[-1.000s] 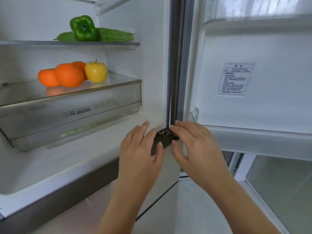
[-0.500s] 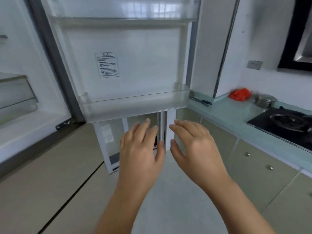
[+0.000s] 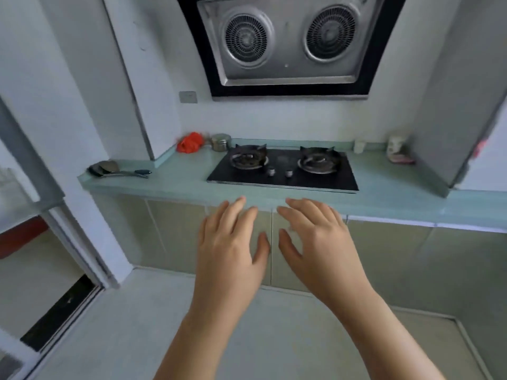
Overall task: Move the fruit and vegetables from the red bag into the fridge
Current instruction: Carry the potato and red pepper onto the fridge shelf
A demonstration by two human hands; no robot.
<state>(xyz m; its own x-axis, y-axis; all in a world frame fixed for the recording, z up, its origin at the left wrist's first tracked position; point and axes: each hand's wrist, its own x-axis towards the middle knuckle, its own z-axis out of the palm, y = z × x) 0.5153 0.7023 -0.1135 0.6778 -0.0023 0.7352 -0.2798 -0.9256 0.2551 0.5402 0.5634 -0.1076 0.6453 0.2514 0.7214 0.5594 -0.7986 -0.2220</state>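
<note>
Our two empty hands held out before a kitchen counter, with the red bag far back on it.

We see our left hand [image 3: 230, 248] and our right hand [image 3: 318, 242] side by side, close but apart, palms down, in front of the edge of the pale green counter [image 3: 175, 187]. The fingers of both are straight and loosely spread, and neither has hold of anything. The red bag [image 3: 190, 143] lies crumpled in the back corner of the counter against the wall, well apart from our hands, just beside a small metal pot [image 3: 220, 142] and left of the black two-burner stove [image 3: 282, 172]. A hood [image 3: 285, 42] with two round fans hangs above the stove. Some dark utensils [image 3: 118, 171] lie at the counter's left end, and cupboard doors [image 3: 170, 234] stand below it.
</note>
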